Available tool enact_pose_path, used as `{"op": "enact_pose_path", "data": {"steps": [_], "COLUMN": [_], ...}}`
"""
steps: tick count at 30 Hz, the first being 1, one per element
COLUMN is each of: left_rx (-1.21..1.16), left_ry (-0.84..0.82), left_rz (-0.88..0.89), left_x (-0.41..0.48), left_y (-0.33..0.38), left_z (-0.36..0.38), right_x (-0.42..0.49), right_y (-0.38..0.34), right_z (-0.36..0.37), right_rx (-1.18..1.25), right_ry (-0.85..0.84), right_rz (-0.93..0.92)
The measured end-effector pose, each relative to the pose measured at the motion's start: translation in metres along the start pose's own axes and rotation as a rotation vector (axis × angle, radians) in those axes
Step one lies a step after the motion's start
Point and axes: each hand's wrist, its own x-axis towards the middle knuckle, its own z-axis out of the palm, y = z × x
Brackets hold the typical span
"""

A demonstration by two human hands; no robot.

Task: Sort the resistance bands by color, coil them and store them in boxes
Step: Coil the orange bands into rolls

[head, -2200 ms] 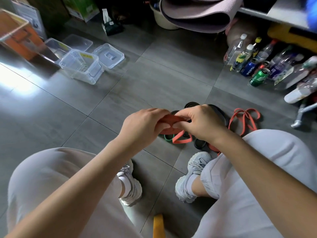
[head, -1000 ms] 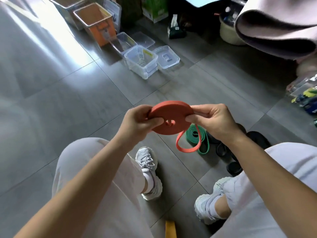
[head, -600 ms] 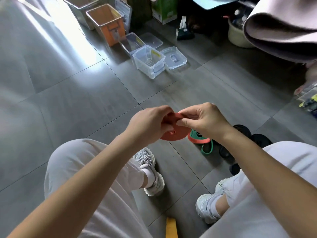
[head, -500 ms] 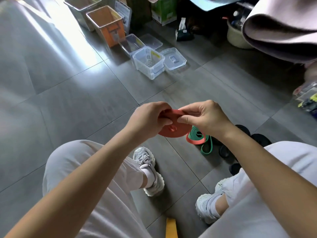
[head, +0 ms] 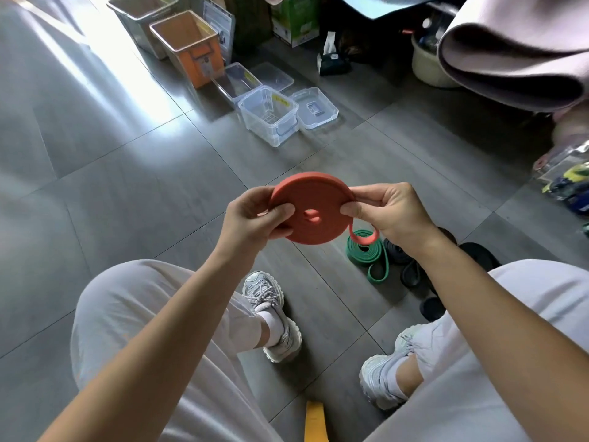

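Observation:
A red resistance band (head: 314, 199) is wound into a flat disc, held up between my knees. My left hand (head: 251, 218) grips its left edge, thumb across the face. My right hand (head: 390, 210) pinches the right edge, and a short loose loop of the band hangs below that hand. On the floor under it lie a green band (head: 369, 258) and several black bands (head: 411, 272). A clear empty plastic box (head: 269, 114) stands further off, its lid (head: 315, 106) beside it.
An orange bin (head: 188, 46) and a grey bin (head: 143, 20) stand at the far left, with two more clear trays near them. A rolled pink mat (head: 516, 49) overhangs top right. Bottles lie at the right edge. A yellow strip (head: 314, 421) lies between my feet.
The red coil has turned face-up toward me and risen slightly. The loose tail hanging under my right hand is shorter than a second ago.

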Motion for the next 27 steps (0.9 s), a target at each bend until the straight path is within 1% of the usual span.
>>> {"op": "enact_pose_path", "data": {"steps": [1,2,3,4,5,6,7,9,11,16,19,21,23,27], "left_rx": [-0.025,0.0,0.118,0.351,0.639,0.902,1.076,1.247,1.36,1.443,1.395,1.306,1.16,0.875], "left_ry": [-0.017,-0.041,-0.06,-0.069,-0.08,-0.087,-0.094,-0.131,-0.152,-0.258,-0.243,-0.228,-0.212,-0.182], "left_rz": [-0.034,-0.07,-0.084,-0.053,0.019,0.121,0.223,0.321,0.326,0.236,0.262,0.266,0.242,0.145], "left_x": [-0.001,-0.002,-0.002,0.001,0.003,0.004,0.005,0.005,0.009,0.018,0.019,0.019,0.018,0.016], "left_y": [-0.001,-0.003,-0.003,-0.002,0.0,0.003,0.007,0.019,0.026,0.028,0.025,0.026,0.026,0.027], "left_z": [0.0,0.0,-0.002,-0.004,-0.005,-0.004,-0.002,0.007,0.013,0.015,0.013,0.009,0.004,-0.008], "right_x": [0.0,0.001,0.001,0.002,0.004,0.006,0.007,0.011,0.013,0.013,0.012,0.012,0.012,0.007], "right_y": [0.001,0.002,0.002,0.001,0.0,-0.002,-0.004,-0.011,-0.017,-0.016,-0.012,-0.011,-0.01,-0.004], "right_z": [0.0,0.0,0.0,0.0,0.001,0.003,0.005,0.011,0.016,0.019,0.018,0.016,0.012,0.005], "right_rx": [0.009,0.004,-0.027,-0.081,-0.168,-0.285,-0.413,-0.585,-0.619,-0.637,-0.6,-0.497,-0.437,-0.445], "right_ry": [0.005,-0.003,-0.024,-0.054,-0.083,-0.109,-0.133,-0.174,-0.2,-0.209,-0.193,-0.134,-0.084,-0.063], "right_rz": [0.008,0.018,0.03,0.039,0.038,0.026,0.004,-0.047,-0.07,-0.043,-0.05,-0.042,-0.041,-0.131]}}
